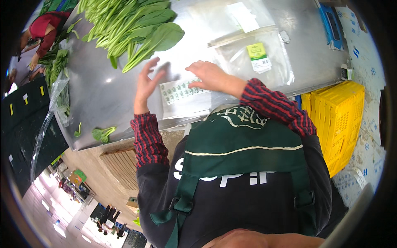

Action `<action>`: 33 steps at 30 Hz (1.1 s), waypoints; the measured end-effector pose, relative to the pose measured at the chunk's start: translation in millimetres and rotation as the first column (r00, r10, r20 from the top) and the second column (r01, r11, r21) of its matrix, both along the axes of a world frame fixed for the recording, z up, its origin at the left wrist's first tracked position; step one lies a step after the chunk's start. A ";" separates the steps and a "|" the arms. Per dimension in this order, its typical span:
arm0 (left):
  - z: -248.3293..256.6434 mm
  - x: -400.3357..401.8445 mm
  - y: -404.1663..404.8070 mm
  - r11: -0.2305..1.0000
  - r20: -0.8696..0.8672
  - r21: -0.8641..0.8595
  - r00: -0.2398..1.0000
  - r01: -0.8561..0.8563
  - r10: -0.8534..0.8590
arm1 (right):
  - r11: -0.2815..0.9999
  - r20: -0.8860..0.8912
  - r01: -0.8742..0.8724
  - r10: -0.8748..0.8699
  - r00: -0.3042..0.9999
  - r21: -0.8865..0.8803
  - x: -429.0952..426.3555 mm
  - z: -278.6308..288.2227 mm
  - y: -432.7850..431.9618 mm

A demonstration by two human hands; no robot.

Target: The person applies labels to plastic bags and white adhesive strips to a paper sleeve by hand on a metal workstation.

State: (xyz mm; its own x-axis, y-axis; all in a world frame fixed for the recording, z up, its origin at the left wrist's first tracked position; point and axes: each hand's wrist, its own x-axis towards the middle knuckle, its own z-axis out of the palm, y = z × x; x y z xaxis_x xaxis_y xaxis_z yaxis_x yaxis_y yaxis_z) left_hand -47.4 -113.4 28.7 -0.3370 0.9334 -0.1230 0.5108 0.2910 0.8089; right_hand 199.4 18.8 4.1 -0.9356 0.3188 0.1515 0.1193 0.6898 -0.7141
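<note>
A flat white bag or sheet with rows of small green prints [187, 104] lies at the near edge of a steel table [93, 77]. My right hand [209, 74] hovers over its far side, fingers apart and nothing in them; whether the thumb touches it, I cannot tell. To the left of that sheet, my left hand [147, 82] is raised with spread fingers, also without anything in it. Just beyond the left hand lies a large pile of leafy green vegetables [130, 31], stems towards the left. Clear plastic bags [229, 62] lie flat to the right, topped by a green-and-white label card [259, 57].
White paper slips [243, 17] rest on the farther bags. A blue box [332, 26] stands at the right end. Yellow plastic crates [335, 121] are stacked beside the table. Loose leaves [104, 134] lie front left. Another person [46, 31] handles greens near black crates [24, 124].
</note>
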 end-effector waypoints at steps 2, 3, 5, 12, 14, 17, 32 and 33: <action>-9.6 4.7 -31.1 0.996 -0.037 -0.078 0.999 0.033 -0.036 | 0.984 0.097 -0.099 0.085 0.992 0.151 -14.5 -17.2 -14.4; -14.3 9.3 -40.4 0.992 -0.030 -0.118 0.999 0.036 -0.040 | 0.964 0.154 -0.147 0.114 0.982 0.223 -19.2 -27.1 -20.3; -17.7 19.5 -51.0 0.992 0.034 -0.123 0.999 0.016 -0.012 | 0.992 0.137 -0.107 0.098 0.986 0.060 -15.3 -35.2 -21.7; 4.9 44.3 -41.2 0.977 0.219 -0.138 0.957 -0.161 0.188 | 0.991 -0.008 0.019 -0.020 1.000 -0.136 5.8 23.4 9.7; 24.2 54.9 -31.6 0.989 0.193 -0.088 0.972 -0.119 0.134 | 0.979 -0.142 0.025 -0.055 0.988 -0.200 -3.7 49.1 10.0; 57.0 67.7 -16.1 1.000 0.132 -0.018 0.991 -0.023 0.025 | 0.960 -0.237 -0.027 -0.041 0.971 -0.280 -10.4 80.5 11.6; 68.6 67.7 -8.3 0.987 0.496 -0.127 0.855 -0.099 0.150 | 0.983 -0.442 0.080 0.002 0.897 0.167 -0.8 79.7 -13.3; 62.6 60.9 -15.2 0.983 0.514 -0.151 0.842 -0.100 0.165 | 0.995 -0.466 0.063 -0.018 0.884 0.081 2.1 78.8 -14.3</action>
